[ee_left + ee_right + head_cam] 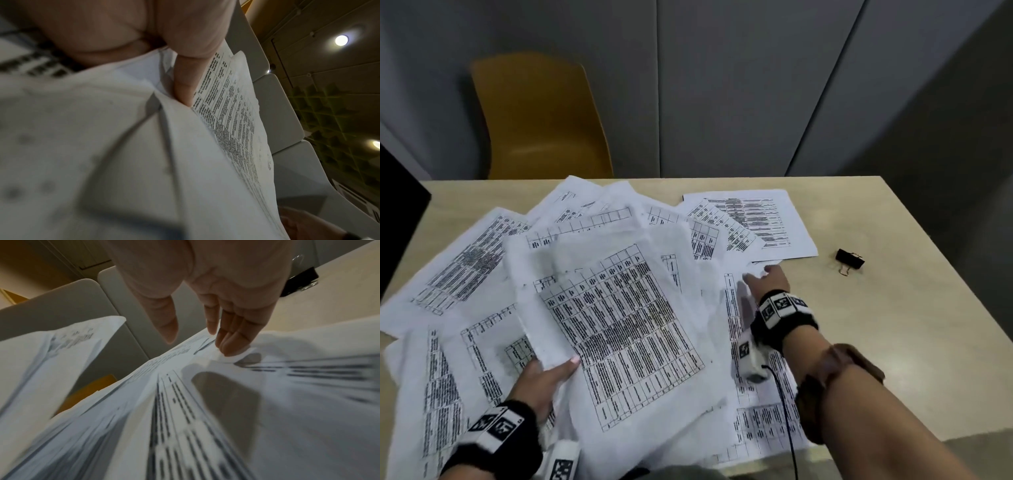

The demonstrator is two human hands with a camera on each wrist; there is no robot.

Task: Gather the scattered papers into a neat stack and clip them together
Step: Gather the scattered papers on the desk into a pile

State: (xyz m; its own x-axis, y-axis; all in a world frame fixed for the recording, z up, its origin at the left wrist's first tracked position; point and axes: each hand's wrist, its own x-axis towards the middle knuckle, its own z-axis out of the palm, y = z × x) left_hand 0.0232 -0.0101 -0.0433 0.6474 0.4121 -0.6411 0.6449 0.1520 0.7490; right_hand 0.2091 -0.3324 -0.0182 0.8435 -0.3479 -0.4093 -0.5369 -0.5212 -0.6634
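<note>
Several white printed sheets lie fanned and overlapping across the beige table. My left hand grips a bundle of sheets at its near left corner and holds it tilted up; the thumb presses on the top printed page. My right hand reaches forward with straight fingers that press on the far edge of a flat sheet; its thumb hangs free above the paper. A black binder clip lies on the bare table, right of that hand, seen also in the wrist view.
A mustard-yellow chair stands behind the table's far edge at the left. Grey wall panels rise behind it. A dark object sits at the far left edge. Bare tabletop extends right of the papers.
</note>
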